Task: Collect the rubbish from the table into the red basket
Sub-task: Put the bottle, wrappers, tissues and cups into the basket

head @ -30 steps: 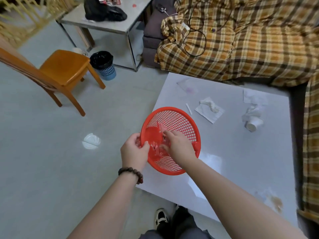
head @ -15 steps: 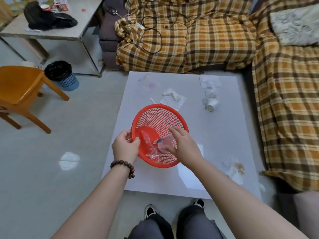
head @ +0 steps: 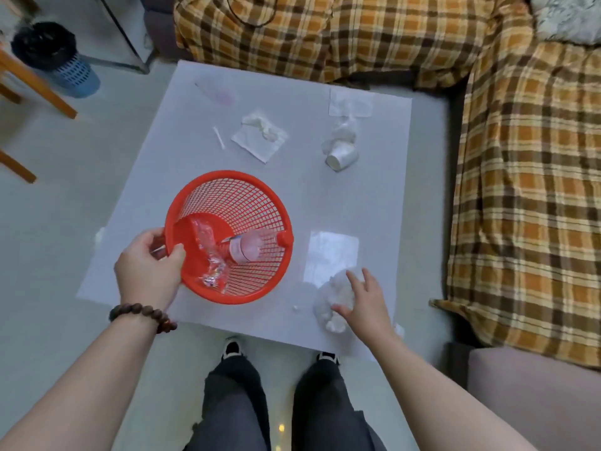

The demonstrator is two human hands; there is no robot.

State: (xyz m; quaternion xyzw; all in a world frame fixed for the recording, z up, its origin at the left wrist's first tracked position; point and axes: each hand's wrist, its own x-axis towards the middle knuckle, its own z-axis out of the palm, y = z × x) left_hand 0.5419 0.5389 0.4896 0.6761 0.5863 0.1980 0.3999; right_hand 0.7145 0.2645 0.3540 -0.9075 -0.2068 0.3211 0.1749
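The far-left clear plastic wrapper [head: 217, 91] on the white tabletop [head: 374, 203] is faint and hard to make out. The round red mesh plastic basket [head: 240, 203], tilted, holds a clear plastic bottle [head: 252, 247] and a crumpled clear wrapper [head: 209, 255]. The left hand [head: 148, 268] clasps its near-left rim. The right hand [head: 366, 301], fingers spread wide, rests on a crumpled white tissue wad [head: 333, 299] near the basket's right.
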